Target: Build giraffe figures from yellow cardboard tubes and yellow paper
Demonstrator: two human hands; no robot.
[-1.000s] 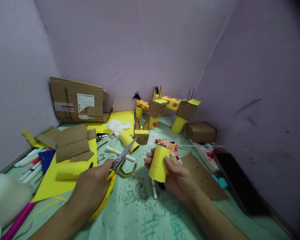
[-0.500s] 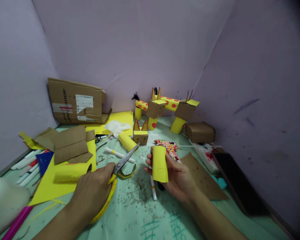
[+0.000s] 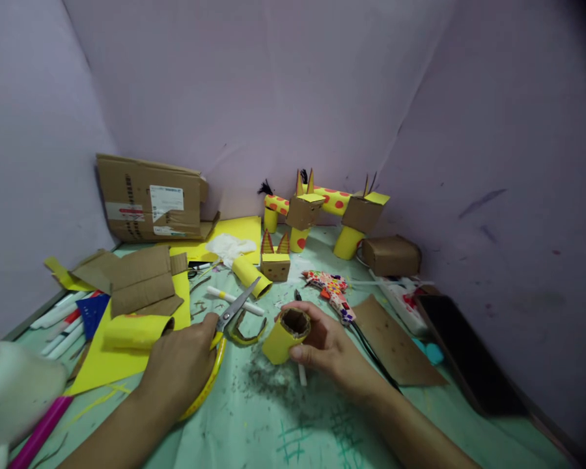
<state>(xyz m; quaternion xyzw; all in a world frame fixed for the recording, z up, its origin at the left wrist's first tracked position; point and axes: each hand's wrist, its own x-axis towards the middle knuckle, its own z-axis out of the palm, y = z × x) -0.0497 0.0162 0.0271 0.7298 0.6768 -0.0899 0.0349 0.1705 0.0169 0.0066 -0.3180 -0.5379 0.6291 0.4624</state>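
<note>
My left hand (image 3: 183,365) is closed around the yellow handles of a pair of scissors (image 3: 238,307). The blades lie together and point up and away to the right. A curved yellow band shows below this hand; I cannot tell whether it is part of the handle. My right hand (image 3: 329,345) grips a yellow-covered cardboard tube (image 3: 279,342), tilted so its brown hollow end faces up. A cut curved strip (image 3: 247,339) with a yellow edge lies between the hands. Behind it rest a white marker (image 3: 229,299) and another yellow tube (image 3: 248,275).
Giraffe-like cardboard figures (image 3: 303,212) stand at the back beside a small eared box head (image 3: 275,266). A patterned glue gun (image 3: 329,286), a brown cardboard sheet (image 3: 395,345) and a phone (image 3: 463,352) lie right. Cardboard pieces (image 3: 144,280) and a yellow tube (image 3: 134,332) lie left.
My right hand has tipped the tube and moved it slightly left, so its open end now shows. The scissors have shifted slightly left in my left hand.
</note>
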